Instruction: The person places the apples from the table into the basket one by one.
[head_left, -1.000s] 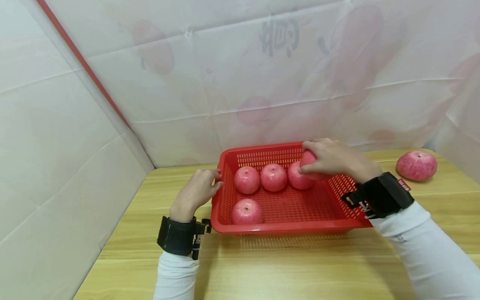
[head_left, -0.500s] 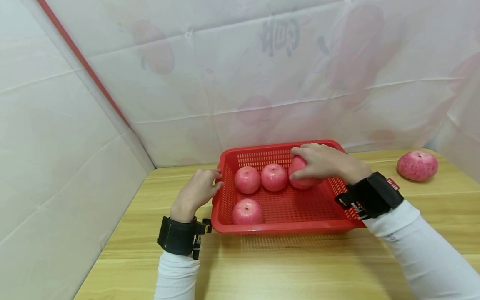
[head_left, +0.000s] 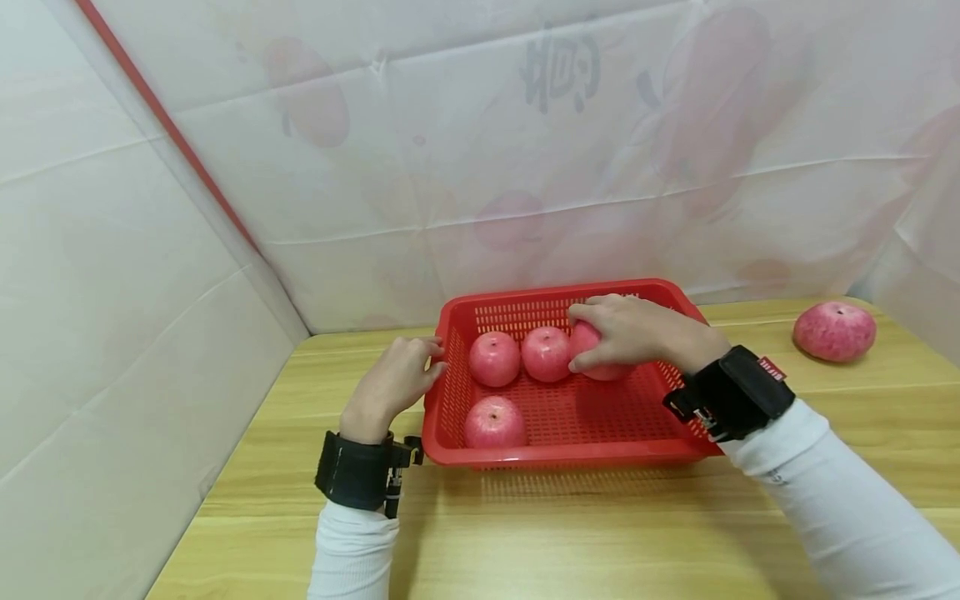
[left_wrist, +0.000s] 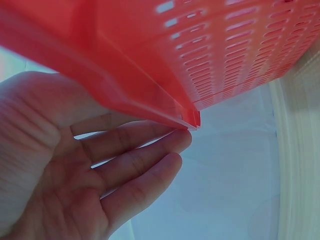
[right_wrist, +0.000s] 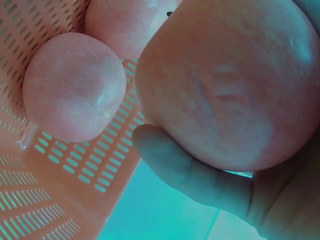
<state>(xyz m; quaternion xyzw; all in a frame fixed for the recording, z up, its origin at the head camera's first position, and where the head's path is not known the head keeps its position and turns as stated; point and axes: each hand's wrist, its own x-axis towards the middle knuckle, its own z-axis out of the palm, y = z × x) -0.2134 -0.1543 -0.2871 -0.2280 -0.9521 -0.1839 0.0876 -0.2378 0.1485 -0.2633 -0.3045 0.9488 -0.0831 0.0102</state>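
Note:
In the head view a red plastic basket (head_left: pixel 600 454) stands on the table with several pink apples in it. My right hand (head_left: pixel 626 329) is inside, toward the back, and holds an apple (head_left: pixel 584 336), its thumb along the near side. The right wrist view shows this apple (right_wrist: pixel 225 95) close up against the thumb (right_wrist: pixel 175 167). To its left are a middle apple (head_left: pixel 547 354) and a back-left apple (head_left: pixel 494 359); another apple (head_left: pixel 495 422) lies at the front left. My left hand (head_left: pixel 393 375) touches the basket's left rim, its fingers (left_wrist: pixel 140 190) fairly straight below the rim (left_wrist: pixel 100 85).
A larger, mottled pink fruit (head_left: pixel 835 332) lies on the wooden table (head_left: pixel 562 542), right of the basket. White printed cloth (head_left: pixel 450 167) hangs behind the table and along its left side. Black straps (head_left: pixel 354 472) with small cameras circle both wrists.
My right hand has moved left and slightly down within the basket, close to the middle apple. The left hand has stayed at the rim, and the other apples have hardly moved.

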